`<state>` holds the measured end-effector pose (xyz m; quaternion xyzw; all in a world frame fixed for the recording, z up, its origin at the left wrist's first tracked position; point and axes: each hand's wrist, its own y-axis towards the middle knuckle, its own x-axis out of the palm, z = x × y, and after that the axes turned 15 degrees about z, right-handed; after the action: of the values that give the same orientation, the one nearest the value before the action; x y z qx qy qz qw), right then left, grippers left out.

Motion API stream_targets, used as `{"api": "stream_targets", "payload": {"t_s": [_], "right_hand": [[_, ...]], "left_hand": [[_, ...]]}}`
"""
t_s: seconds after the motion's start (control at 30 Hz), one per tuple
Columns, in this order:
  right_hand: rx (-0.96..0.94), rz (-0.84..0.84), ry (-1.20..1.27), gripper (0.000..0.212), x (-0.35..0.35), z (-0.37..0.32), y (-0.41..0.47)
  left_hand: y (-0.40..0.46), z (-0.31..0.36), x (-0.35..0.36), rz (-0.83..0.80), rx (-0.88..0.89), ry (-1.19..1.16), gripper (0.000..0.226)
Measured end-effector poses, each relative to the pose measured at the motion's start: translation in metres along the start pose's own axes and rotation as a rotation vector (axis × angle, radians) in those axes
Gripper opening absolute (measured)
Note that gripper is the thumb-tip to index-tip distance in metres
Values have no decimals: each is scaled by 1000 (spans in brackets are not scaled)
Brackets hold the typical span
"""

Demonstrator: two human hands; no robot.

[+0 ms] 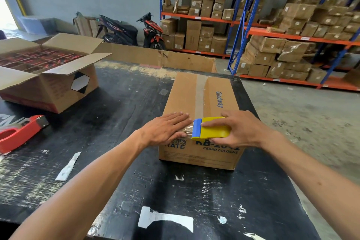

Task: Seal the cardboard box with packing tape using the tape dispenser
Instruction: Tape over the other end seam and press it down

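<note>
My right hand (240, 129) is wrapped around the yellow plastic tape dispenser with its blue cutter edge (211, 128), held at the near top edge of the closed brown cardboard box (198, 103) on the scuffed black table (120, 103). Just left of that grip, my left hand (165, 129) lies flat and open, pressing on the box top, fingertips touching the dispenser's blue edge. A clear strip of packing tape (200, 91) runs away from my grip along the box's centre seam; its near end seems to be under my hands. Far to my left lies a red tape dispenser (19, 132).
</note>
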<state>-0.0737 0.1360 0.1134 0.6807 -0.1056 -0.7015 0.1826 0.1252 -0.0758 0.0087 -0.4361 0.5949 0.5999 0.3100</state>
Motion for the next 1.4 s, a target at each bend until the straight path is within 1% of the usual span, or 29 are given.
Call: {"api": "stream_targets", "payload": {"t_s": [0.13, 0.27, 0.33, 0.53, 0.7, 0.8, 0.9, 0.93, 1.2, 1.3, 1.4], "right_hand": [[-18, 9, 2, 58, -1, 8, -11], [-1, 34, 6, 53, -16, 35, -39], [-3, 50, -4, 53, -18, 44, -52], [-2, 20, -75, 54, -8, 49, -48], [63, -9, -76, 55, -6, 52, -46], [37, 27, -76, 54, -6, 52, -46], [19, 66, -79, 52, -4, 53, -48], [18, 68, -81, 52, -3, 52, -49], [-5, 83, -66, 53, -3, 45, -43], [-26, 85, -91, 53, -5, 45, -45], [16, 56, -98, 51, -13, 61, -64]], "left_hand": [[-2, 1, -2, -6, -13, -22, 69], [-4, 0, -2, 14, -27, -24, 67], [-1, 3, -1, -1, -22, -12, 68], [7, 12, -8, -23, -27, -20, 74], [31, 33, -12, 36, -7, 67, 78], [53, 46, -3, -4, 21, 49, 80], [64, 51, 12, -125, 40, 12, 85], [64, 50, 15, -141, 38, 2, 87], [60, 34, 11, -147, 66, 4, 97], [56, 29, 7, -163, 65, -9, 88], [52, 21, 7, -158, 76, -8, 85]]}}
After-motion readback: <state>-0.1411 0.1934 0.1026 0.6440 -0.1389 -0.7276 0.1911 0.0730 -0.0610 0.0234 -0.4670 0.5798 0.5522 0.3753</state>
